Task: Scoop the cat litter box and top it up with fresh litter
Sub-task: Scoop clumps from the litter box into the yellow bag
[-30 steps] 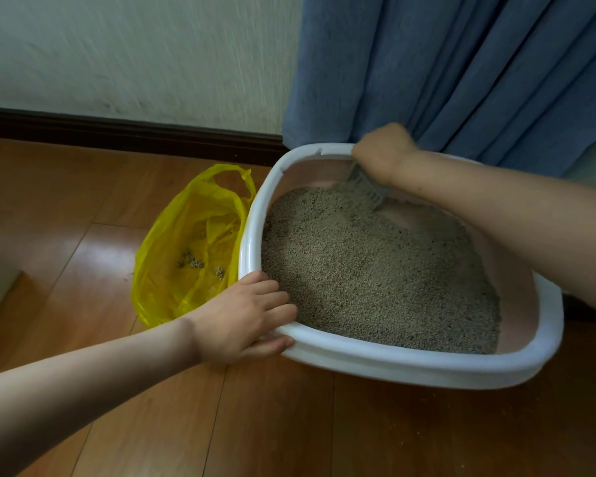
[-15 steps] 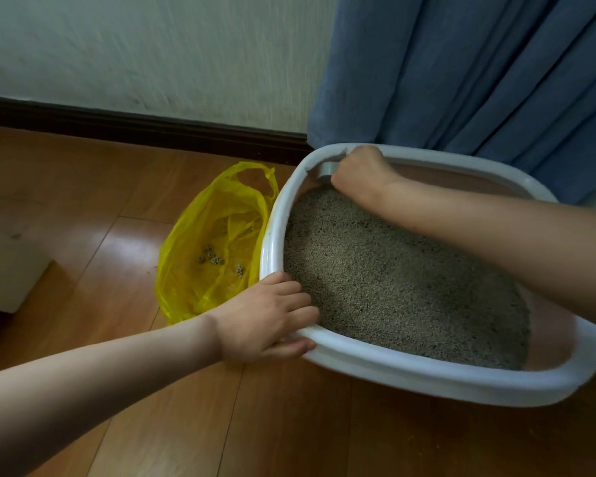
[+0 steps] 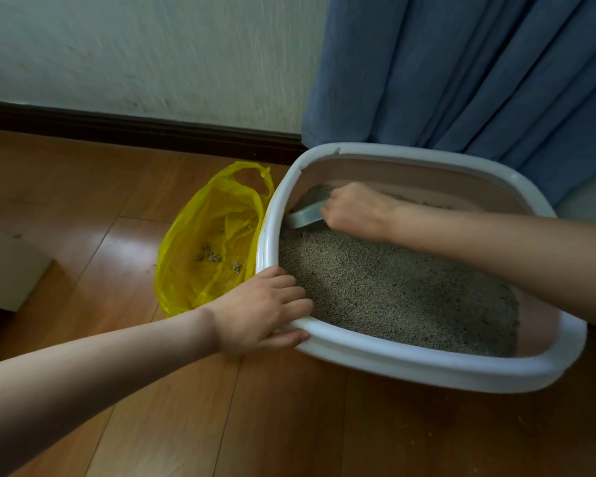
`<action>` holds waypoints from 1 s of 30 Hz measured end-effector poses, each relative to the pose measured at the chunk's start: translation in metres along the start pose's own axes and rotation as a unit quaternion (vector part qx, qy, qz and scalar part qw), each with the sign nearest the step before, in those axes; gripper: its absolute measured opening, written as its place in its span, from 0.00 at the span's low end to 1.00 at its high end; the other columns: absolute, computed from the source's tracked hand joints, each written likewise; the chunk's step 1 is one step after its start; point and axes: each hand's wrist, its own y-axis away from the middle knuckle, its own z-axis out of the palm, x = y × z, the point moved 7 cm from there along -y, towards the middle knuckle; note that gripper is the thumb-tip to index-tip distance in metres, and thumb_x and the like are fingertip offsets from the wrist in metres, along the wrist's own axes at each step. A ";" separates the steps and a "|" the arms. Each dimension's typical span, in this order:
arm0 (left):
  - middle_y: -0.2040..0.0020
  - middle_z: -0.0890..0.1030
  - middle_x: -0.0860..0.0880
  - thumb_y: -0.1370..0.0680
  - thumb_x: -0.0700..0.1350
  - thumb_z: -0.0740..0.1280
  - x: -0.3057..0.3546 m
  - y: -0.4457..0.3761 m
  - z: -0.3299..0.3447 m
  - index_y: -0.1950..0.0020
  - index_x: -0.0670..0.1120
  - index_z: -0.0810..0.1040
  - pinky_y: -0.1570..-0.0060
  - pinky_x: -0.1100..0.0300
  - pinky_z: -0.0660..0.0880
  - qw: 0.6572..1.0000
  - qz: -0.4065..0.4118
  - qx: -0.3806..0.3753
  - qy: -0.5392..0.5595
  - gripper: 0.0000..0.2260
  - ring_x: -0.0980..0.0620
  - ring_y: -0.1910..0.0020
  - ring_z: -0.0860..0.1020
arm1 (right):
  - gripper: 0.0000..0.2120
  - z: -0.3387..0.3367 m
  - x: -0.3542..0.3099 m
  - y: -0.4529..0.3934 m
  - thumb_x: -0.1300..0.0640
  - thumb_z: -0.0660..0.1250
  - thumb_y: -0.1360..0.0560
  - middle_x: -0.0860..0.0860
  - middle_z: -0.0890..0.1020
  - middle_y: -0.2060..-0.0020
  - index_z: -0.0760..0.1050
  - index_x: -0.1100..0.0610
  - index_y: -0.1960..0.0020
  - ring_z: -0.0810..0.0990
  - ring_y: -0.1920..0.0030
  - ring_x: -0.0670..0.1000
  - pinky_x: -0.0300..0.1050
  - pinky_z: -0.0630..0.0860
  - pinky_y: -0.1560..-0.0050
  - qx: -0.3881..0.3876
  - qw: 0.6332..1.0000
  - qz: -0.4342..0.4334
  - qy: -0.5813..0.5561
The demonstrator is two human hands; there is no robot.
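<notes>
Litter box [image 3: 427, 368]: set on the floor, beside the yellow bag [image 3: 200, 242].
Left hand [image 3: 258, 315]: fingers wrapped over the box rim.
Right hand [image 3: 355, 211]: fingers clenched around the scoop [image 3: 303, 215], pushed into the litter [image 3: 393, 287].

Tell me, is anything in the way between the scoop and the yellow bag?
Only the litter box's white rim lies between them. The scoop, held by the right hand, is low in the litter just inside it. The yellow bag lies open right beside the box, so lifting over the rim should do.
</notes>
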 end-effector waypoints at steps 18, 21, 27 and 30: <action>0.57 0.75 0.50 0.19 0.55 0.59 0.001 -0.001 -0.001 0.53 0.47 0.73 0.47 0.54 0.66 1.000 -0.006 -0.020 -0.003 0.12 0.47 0.56 0.72 | 0.11 -0.004 0.017 -0.009 0.63 0.59 0.22 0.51 0.79 0.48 0.76 0.56 0.43 0.77 0.49 0.55 0.49 0.73 0.52 0.006 0.999 0.031 -0.034; 0.57 0.76 0.50 0.18 0.56 0.59 0.002 0.000 -0.001 0.52 0.48 0.73 0.46 0.55 0.66 1.000 -0.008 -0.020 -0.004 0.12 0.48 0.56 0.72 | 0.11 -0.010 0.025 -0.008 0.62 0.60 0.22 0.51 0.80 0.49 0.77 0.55 0.43 0.78 0.48 0.55 0.50 0.75 0.49 -0.012 0.999 0.012 -0.036; 0.56 0.76 0.49 0.18 0.56 0.58 0.002 0.000 -0.001 0.50 0.48 0.74 0.46 0.55 0.66 1.000 -0.009 -0.030 -0.002 0.13 0.48 0.55 0.72 | 0.11 -0.047 0.056 -0.005 0.57 0.65 0.23 0.46 0.80 0.47 0.78 0.49 0.43 0.77 0.50 0.52 0.45 0.71 0.56 0.014 0.999 0.001 0.045; 0.56 0.76 0.49 0.18 0.56 0.57 0.002 0.001 0.000 0.50 0.48 0.73 0.46 0.55 0.66 1.000 -0.008 -0.028 0.001 0.13 0.47 0.55 0.72 | 0.11 -0.038 0.030 -0.011 0.58 0.63 0.23 0.47 0.78 0.45 0.77 0.50 0.43 0.75 0.43 0.51 0.47 0.72 0.50 0.008 1.000 -0.008 0.028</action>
